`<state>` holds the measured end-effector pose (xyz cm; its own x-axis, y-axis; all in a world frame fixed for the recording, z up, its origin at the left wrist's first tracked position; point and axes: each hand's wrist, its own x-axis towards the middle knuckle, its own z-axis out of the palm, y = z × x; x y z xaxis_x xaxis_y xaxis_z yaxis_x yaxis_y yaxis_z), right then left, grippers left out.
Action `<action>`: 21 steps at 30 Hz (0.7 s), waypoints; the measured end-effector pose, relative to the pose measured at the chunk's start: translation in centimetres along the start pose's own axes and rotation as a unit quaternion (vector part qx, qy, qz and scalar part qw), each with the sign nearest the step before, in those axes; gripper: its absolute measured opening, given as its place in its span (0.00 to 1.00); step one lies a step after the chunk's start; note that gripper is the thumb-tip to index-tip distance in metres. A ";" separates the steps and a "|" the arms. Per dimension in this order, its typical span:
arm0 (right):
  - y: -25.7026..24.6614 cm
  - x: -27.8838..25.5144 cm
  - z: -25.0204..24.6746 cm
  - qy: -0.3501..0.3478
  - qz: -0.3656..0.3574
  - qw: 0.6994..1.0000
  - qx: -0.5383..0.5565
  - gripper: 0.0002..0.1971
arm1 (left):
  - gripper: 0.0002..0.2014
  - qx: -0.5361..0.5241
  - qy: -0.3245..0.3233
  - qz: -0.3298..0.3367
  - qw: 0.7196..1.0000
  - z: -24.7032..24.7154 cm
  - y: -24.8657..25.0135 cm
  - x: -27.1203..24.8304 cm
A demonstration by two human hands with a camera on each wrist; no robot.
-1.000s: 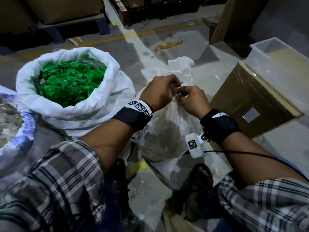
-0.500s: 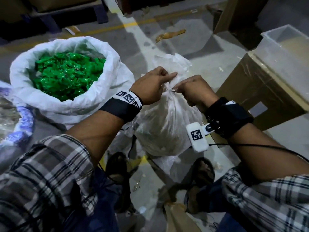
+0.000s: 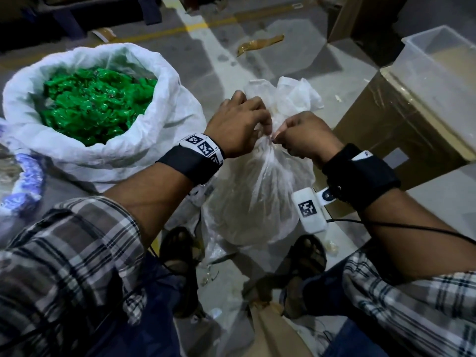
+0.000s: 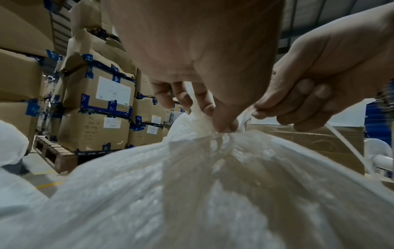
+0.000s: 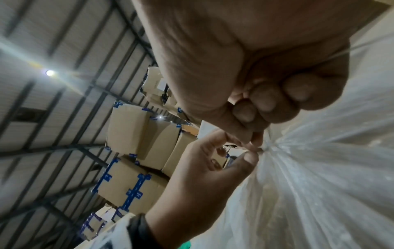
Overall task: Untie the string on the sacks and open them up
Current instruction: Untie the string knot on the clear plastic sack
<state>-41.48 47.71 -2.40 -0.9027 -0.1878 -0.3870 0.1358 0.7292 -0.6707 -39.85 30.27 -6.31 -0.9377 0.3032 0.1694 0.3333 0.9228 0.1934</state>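
A translucent plastic sack [image 3: 255, 199] [image 4: 213, 193] [image 5: 319, 176] stands on the floor between my feet, its neck gathered and bound by a pale string [image 4: 343, 141]. My left hand [image 3: 239, 127] [image 4: 221, 124] [image 5: 245, 156] pinches the tied neck from the left. From the right, my right hand [image 3: 301, 135] [image 4: 262, 114] [image 5: 253, 143] pinches the string at the knot, and a loose end trails down past its curled fingers. Above the knot the sack's free top [image 3: 288, 96] flares out crumpled.
An open white woven sack [image 3: 159, 140] of green pieces [image 3: 95, 104] stands at the left, a blue-and-white sack [image 3: 25, 181] beside it. A taped cardboard box [image 3: 401, 119] with a clear tub [image 3: 443, 57] on top stands at the right. Stacked cartons [image 4: 95, 107] on pallets line the back.
Both hands have stayed at the sack's neck and lifted it a little. The left fingers, stretched out half a second ago, are now curled down onto the knot.
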 end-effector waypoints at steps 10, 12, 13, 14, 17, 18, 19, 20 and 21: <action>0.2 -0.2 1.3 0.044 -0.040 0.994 0.088 0.08 | 0.15 -0.026 -0.057 0.014 0.998 0.5 0.8 -0.2; 0.1 -0.1 1.1 0.054 -0.034 0.992 0.113 0.09 | 0.15 -0.024 -0.056 0.005 0.998 0.3 0.5 -0.3; 0.2 0.0 1.0 0.055 -0.034 0.991 0.116 0.09 | 0.14 -0.022 -0.057 0.001 0.998 0.2 0.4 -0.3; 0.3 0.0 0.9 0.051 -0.037 0.992 0.113 0.09 | 0.13 -0.019 -0.058 -0.002 0.998 0.2 0.4 -0.3; 0.9 0.2 0.8 0.048 -0.059 0.995 0.065 0.10 | 0.11 -0.021 -0.065 -0.013 0.998 0.1 0.3 -0.4; 1.2 0.3 0.8 0.051 -0.067 0.996 0.033 0.08 | 0.11 -0.025 -0.068 -0.019 0.997 0.1 0.1 -0.5; 1.4 0.5 0.8 0.053 -0.071 0.996 0.006 0.06 | 0.10 -0.029 -0.073 -0.026 0.997 0.0 -0.2 -0.6; 1.7 0.5 0.7 0.056 -0.070 0.996 -0.015 0.05 | 0.10 -0.035 -0.077 -0.032 0.996 0.0 -0.3 -0.7; 1.9 0.6 0.6 0.058 -0.066 0.996 -0.033 0.05 | 0.10 -0.039 -0.083 -0.037 0.995 0.1 -0.4 -0.8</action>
<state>-41.56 48.57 -4.24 -0.9524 -0.2105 -0.2206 -0.0107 0.7460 -0.6658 -39.27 29.68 -6.59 -0.9611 0.2759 -0.0079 0.2632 0.9247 0.2750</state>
